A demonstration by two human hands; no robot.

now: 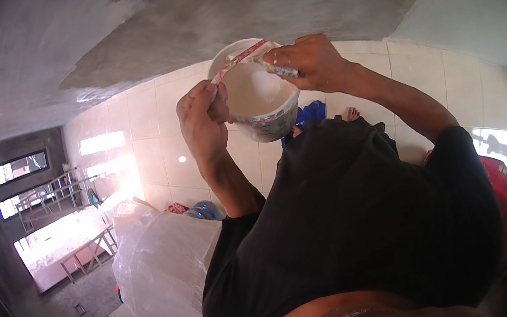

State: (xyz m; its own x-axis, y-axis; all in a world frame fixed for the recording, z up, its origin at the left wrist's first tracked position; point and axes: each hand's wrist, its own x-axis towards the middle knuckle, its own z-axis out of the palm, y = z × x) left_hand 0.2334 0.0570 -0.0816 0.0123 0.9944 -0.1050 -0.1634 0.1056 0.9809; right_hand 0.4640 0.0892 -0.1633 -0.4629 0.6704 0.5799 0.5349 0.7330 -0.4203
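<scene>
A white bucket (268, 119) with pale, paste-like material (256, 89) inside stands in front of me, below the wall. My left hand (204, 110) is at its left rim, fingers closed round the near end of a long, narrow red strip (242, 57) smeared with white. That strip slants over the bucket's mouth. On the right side, my right hand (311, 61) grips the handle of a paste-smeared scraper (281, 69), whose working end lies over the bucket close to the strip. I cannot make out its blade clearly.
A wall (231, 11) rises ahead, part dark grey, part lighter. Pale floor tiles (159, 117) lie below. Clear plastic sheeting (166, 276) covers something at left, beside a blue water bottle (205, 210). Metal frames (56, 198) stand farther left; something red (504, 193) is at right.
</scene>
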